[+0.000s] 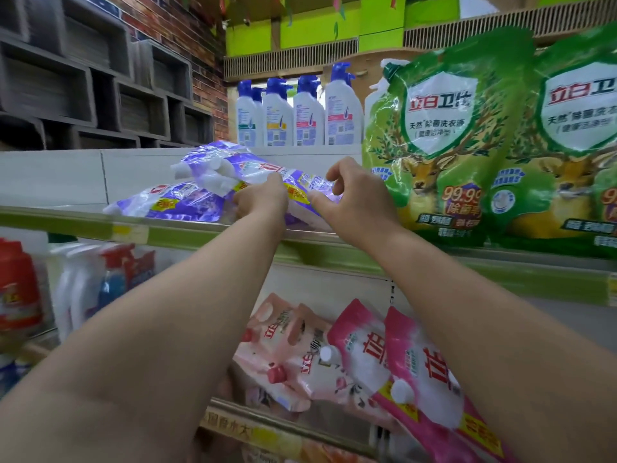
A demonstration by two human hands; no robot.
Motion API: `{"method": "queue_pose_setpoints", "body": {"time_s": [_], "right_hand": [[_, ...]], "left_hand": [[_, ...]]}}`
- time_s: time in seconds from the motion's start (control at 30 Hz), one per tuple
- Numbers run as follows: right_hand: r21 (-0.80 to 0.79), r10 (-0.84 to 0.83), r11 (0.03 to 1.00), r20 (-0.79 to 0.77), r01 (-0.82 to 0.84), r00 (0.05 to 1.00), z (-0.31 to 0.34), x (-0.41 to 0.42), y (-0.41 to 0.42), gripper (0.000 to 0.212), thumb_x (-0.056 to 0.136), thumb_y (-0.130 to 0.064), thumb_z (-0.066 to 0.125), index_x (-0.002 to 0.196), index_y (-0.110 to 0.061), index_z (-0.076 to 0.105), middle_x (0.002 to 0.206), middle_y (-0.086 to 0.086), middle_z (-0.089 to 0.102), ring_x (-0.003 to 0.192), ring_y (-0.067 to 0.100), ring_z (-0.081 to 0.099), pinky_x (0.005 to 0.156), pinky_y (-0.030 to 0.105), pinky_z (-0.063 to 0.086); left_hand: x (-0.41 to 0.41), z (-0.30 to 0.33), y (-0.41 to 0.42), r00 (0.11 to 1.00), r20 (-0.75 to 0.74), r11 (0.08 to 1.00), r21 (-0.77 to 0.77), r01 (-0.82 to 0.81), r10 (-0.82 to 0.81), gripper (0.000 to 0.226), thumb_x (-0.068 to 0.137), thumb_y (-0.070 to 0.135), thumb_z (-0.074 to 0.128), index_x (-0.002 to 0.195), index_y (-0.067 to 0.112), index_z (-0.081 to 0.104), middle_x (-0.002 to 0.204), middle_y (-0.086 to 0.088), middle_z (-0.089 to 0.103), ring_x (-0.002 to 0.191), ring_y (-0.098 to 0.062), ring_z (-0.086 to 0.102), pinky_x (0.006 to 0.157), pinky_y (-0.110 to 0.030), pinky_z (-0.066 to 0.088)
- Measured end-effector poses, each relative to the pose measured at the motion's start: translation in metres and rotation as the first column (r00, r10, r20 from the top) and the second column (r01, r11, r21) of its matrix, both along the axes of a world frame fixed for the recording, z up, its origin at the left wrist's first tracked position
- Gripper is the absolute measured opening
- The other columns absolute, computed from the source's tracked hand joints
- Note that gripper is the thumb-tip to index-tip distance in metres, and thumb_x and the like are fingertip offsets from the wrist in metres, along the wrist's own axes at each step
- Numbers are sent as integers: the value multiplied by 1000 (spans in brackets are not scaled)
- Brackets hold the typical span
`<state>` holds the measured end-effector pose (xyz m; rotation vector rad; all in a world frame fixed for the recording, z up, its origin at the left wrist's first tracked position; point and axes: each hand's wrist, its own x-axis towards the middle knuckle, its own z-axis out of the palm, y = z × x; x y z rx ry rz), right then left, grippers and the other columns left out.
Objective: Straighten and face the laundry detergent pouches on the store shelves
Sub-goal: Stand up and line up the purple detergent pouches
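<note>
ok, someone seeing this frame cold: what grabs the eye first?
Probably the big green pouches with the deer print, standing upright at the right of the upper shelf. Next, both arms reaching up the middle: the left hand and right hand hold a purple pouch lying flat atop a slumped pile. Below, pink pouches lean untidily on the lower shelf.

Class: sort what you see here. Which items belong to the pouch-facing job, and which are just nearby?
Part of the job: purple pouches, green pouches, pink pouches, left hand, right hand.

Just nearby: white pump bottles, red-capped bottle.
</note>
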<state>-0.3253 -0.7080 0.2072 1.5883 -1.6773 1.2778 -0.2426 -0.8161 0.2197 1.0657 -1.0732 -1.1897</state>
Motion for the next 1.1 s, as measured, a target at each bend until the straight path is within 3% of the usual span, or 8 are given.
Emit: {"method": "queue_pose_setpoints", "body": {"time_s": [0.13,0.23,0.4,0.53,0.6,0.7,0.9,1.1], "right_hand": [[5,-7,1000,9,7,1000,-2,3,-10,26,82,-38,66,92,-23,47,86,-3,49,79,19,49,68,30,38],[6,-8,1000,17,8,1000,-5,3,-18,29,81,-39,67,95,-20,51,88,-3,50,80,19,50,69,30,39],[12,-14,1000,20,13,1000,-10,1,-27,33,80,-39,68,101,-17,54,89,-5,50,79,17,48,68,29,37],[15,-24,1000,10,24,1000,-11,-2,-31,31,80,-37,68,101,-18,54,88,-3,51,77,17,50,67,29,39],[17,-34,999,13,33,999,-12,-3,-33,31,80,-37,68,100,-19,54,88,-3,52,77,18,51,67,30,41],[16,-44,999,19,43,999,-14,-6,-36,30,79,-37,69,98,-20,53,88,-3,51,77,17,50,67,29,39],[15,-81,997,25,80,996,-17,-10,-40,33,79,-41,68,98,-19,54,87,-4,50,77,16,48,66,27,36],[7,-118,993,30,117,993,-12,-9,-40,32,79,-39,68,98,-18,54,84,-5,49,77,18,50,66,28,37]], "left_hand": [[2,6,-4,985,-120,993,2,121,-120,54,86,33,59,132,7,45,116,-6,56,87,-23,58,76,-32,53],[2,10,-11,983,-112,988,20,152,-149,42,87,32,56,120,7,49,112,-8,60,96,-27,63,86,-36,54],[1,15,-18,954,-144,960,59,275,-264,21,90,30,57,89,12,46,83,-7,58,75,-24,62,79,-36,55],[-5,16,-18,917,-162,918,100,384,-366,22,94,29,55,104,9,53,83,-12,62,71,-27,62,74,-45,56],[-8,17,-18,900,-195,898,138,418,-389,28,95,30,54,113,9,54,97,-11,67,80,-28,64,68,-43,54],[-15,16,-20,884,-261,876,192,441,-388,35,91,31,58,119,10,52,116,-8,64,97,-28,64,80,-44,53],[-26,12,-21,892,-257,886,187,424,-372,43,85,31,66,122,14,54,114,-8,66,92,-31,69,85,-52,54],[-30,10,-30,910,-199,919,79,386,-365,44,90,1,44,132,13,44,111,-13,65,88,-33,67,71,-59,55]]}}
